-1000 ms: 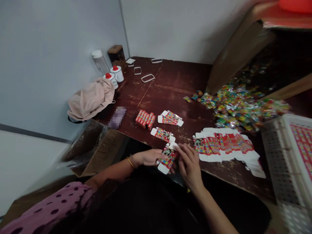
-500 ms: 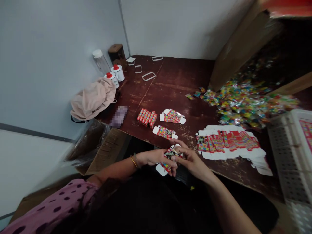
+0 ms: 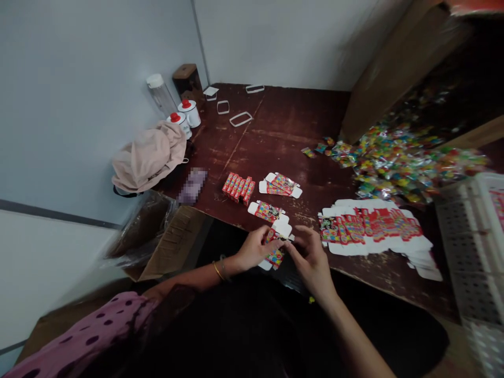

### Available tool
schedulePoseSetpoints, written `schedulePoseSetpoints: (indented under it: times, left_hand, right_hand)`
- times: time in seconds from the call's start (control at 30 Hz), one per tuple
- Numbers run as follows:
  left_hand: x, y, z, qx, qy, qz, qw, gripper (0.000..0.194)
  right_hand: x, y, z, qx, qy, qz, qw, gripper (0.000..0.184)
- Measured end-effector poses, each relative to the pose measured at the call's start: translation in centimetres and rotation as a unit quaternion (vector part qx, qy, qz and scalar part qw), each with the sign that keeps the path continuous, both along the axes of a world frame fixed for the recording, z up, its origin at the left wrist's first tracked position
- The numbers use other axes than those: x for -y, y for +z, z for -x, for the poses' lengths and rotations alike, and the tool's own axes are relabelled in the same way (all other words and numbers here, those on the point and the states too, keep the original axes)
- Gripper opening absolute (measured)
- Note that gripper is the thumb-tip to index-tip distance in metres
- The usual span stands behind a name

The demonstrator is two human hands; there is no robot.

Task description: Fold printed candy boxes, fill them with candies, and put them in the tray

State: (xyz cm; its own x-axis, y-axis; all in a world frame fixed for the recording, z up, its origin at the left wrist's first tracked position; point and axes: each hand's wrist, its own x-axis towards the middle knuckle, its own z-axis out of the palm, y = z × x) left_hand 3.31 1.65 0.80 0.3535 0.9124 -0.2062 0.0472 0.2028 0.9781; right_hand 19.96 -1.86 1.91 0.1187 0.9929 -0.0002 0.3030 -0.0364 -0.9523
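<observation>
My left hand [image 3: 255,248] is closed round a small printed cardboard box [image 3: 274,257], red and multicoloured, with white flaps sticking out at both ends. Against the box's right side is my right hand [image 3: 312,254], its thumb and curled fingers at the edge near the upper flap. Just beyond, a flat carton [image 3: 268,211] lies on the table, and a few more flat cartons [image 3: 280,186] overlap behind it. A row of closed small boxes [image 3: 238,188] stands to the left. To the right, many flat cartons [image 3: 370,228] are fanned out in an overlapping line.
Wrapped candies [image 3: 397,163] spill from a large carton [image 3: 388,68] onto the dark red table [image 3: 283,126]. A white plastic basket [image 3: 464,241] stands at the right edge. Leftward are a pink cloth bag [image 3: 147,157], lidded mugs [image 3: 190,113] and an open cardboard box [image 3: 169,244].
My hands first closed together over the small box, then moved apart slightly. The box has turned, and its upper white flap now shows between my hands. The view has shifted a little.
</observation>
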Motion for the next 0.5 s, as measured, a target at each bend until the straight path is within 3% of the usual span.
schedulePoseSetpoints:
  times: [0.07,0.13,0.3,0.37,0.43,0.5]
  left_hand:
    - [0.9,0.0,0.2,0.009,0.03,-0.048,0.998,0.053]
    - [1.9,0.0,0.5,0.012,0.015,-0.07,0.997,0.053]
    - [3.9,0.1,1.9,-0.004,-0.053,-0.019,0.998,0.039]
    - [4.8,0.4,2.5,-0.026,-0.072,-0.003,0.997,0.036]
    - [5.6,0.8,3.0,-0.052,-0.079,0.008,0.996,0.026]
    - [6.2,0.9,3.1,-0.058,-0.062,0.025,0.996,0.022]
  right_hand:
    - [0.9,-0.5,0.2,-0.006,-0.016,0.005,1.0,0.036]
    - [1.8,-0.6,0.3,-0.023,-0.015,0.007,1.0,0.03]
    - [4.3,-0.8,1.0,-0.118,-0.021,0.091,0.989,0.026]
    - [5.1,-0.9,1.3,-0.198,-0.029,0.166,0.966,0.027]
    - [5.5,-1.1,1.5,-0.295,-0.017,0.257,0.92,0.026]
    - [5.3,-1.1,1.4,-0.359,0.037,0.341,0.868,0.034]
